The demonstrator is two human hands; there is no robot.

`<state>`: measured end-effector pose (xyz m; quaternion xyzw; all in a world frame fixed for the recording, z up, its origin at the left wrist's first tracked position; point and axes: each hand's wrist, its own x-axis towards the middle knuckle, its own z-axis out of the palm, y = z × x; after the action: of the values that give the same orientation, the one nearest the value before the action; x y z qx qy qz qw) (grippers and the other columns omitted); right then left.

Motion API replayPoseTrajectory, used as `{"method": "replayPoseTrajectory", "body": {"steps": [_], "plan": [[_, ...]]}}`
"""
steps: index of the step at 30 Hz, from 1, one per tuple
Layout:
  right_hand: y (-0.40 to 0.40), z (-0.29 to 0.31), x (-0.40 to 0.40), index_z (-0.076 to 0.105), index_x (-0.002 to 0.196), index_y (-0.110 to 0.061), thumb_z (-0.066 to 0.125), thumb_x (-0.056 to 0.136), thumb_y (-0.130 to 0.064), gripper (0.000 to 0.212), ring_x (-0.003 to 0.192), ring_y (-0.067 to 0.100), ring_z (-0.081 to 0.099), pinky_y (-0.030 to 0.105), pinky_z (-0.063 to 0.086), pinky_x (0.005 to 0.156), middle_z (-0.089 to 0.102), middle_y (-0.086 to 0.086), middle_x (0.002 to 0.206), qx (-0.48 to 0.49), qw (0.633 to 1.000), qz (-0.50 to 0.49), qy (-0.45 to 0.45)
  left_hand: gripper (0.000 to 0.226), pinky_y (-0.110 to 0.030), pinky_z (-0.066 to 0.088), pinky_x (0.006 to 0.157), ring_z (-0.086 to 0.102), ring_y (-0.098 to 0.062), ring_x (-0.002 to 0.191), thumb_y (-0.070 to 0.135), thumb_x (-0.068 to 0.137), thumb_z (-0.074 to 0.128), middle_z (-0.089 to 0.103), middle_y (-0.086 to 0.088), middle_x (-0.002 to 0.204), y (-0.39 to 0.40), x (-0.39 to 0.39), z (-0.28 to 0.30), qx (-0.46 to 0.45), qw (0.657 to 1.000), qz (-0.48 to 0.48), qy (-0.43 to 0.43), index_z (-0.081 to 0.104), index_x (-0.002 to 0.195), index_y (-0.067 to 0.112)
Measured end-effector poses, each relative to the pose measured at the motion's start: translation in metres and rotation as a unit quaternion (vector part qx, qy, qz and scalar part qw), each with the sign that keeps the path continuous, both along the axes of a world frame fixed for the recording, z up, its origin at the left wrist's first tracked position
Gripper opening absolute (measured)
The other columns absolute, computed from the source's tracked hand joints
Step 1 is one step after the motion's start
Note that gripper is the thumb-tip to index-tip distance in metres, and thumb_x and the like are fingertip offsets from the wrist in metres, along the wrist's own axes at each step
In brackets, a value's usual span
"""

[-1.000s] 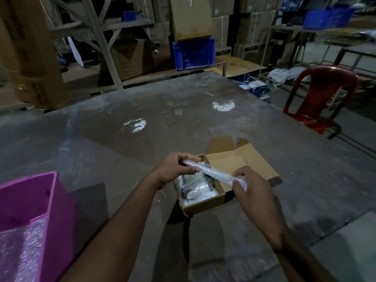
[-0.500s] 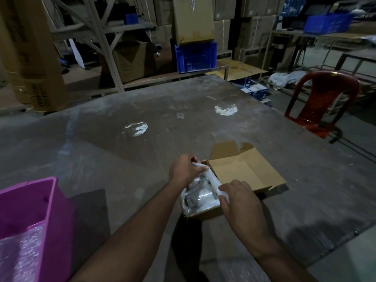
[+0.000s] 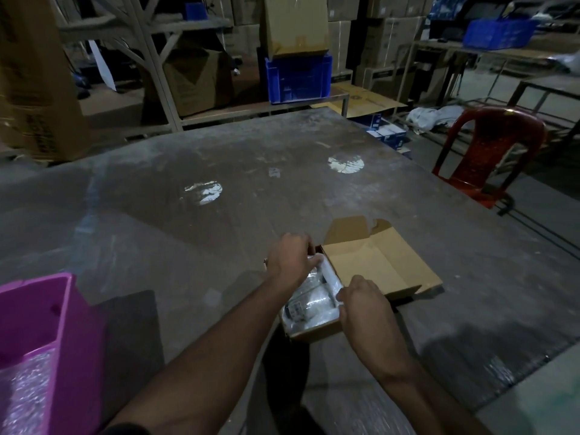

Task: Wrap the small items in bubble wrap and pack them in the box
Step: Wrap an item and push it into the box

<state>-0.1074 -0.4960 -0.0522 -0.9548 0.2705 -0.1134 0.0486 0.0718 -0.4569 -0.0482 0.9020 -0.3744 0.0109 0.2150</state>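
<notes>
Both hands pinch a long bubble-wrapped white roll (image 3: 329,275): the left hand (image 3: 290,262) its far end, the right hand (image 3: 364,304) its near end, lowering it into the small open brown cardboard box (image 3: 376,265) on the grey desk (image 3: 188,233). A pink plastic bin (image 3: 47,334) sits at eight o'clock.

My left hand (image 3: 290,260) reaching forward, knuckles up, fingers curled down round the far end of a wrapped roll (image 3: 329,274), my right hand (image 3: 364,304) nearer me, fingers bent over its near end, both forearms bare, angling inward
</notes>
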Motion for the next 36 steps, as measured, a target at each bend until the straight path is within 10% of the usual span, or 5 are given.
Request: {"method": "replayPoseTrajectory", "body": {"steps": [9, 14, 26, 36], "plan": [[0.000, 0.008, 0.014, 0.054, 0.043, -0.015, 0.082, 0.031, 0.007, 0.038, 0.051, 0.026, 0.053, 0.029, 0.039, 0.043, 0.052, 0.010, 0.058, -0.035, 0.997, 0.016, 0.068, 0.027, -0.032, 0.040, 0.072, 0.057, -0.022, 0.106, 0.044, 0.088, 0.071, 0.072, -0.003, 0.096, -0.006, 0.004, -0.003, 0.060, 0.996, -0.017, -0.058, 0.076, 0.092, 0.018], [0.000, 0.016, 0.021, 0.069, 0.078, -0.012, 0.067, 0.074, 0.004, 0.017, 0.085, 0.028, 0.059, 0.032, 0.039, 0.063, 0.062, 0.010, 0.087, -0.044, 0.991, 0.015, 0.125, 0.022, -0.032, 0.042, 0.069, 0.066, -0.028, 0.099, 0.035, 0.090, 0.071, 0.073, -0.009, 0.100, -0.012, 0.001, -0.001, 0.110, 0.991, -0.010, -0.081, 0.075, 0.100, 0.016], [-0.019, 0.026, 0.006, 0.067, 0.125, -0.018, 0.056, 0.093, -0.013, 0.033, 0.120, 0.021, 0.058, 0.028, 0.042, 0.096, 0.065, 0.002, 0.128, 0.058, 0.986, 0.041, 0.150, 0.020, -0.031, 0.038, 0.065, 0.066, -0.027, 0.093, 0.010, 0.094, 0.055, 0.072, -0.010, 0.101, -0.010, -0.007, -0.009, 0.136, 0.980, -0.035, -0.142, 0.074, 0.101, 0.011], [-0.016, 0.038, 0.012, 0.070, 0.110, -0.020, 0.053, 0.093, -0.011, 0.025, 0.111, 0.023, 0.058, 0.031, 0.046, 0.084, 0.069, 0.004, 0.112, -0.007, 0.984, 0.033, 0.176, 0.021, -0.035, 0.051, 0.078, 0.062, -0.029, 0.105, 0.011, 0.095, 0.053, 0.070, -0.013, 0.108, -0.008, -0.007, -0.010, 0.140, 0.978, -0.044, -0.150, 0.072, 0.103, 0.008]]}}
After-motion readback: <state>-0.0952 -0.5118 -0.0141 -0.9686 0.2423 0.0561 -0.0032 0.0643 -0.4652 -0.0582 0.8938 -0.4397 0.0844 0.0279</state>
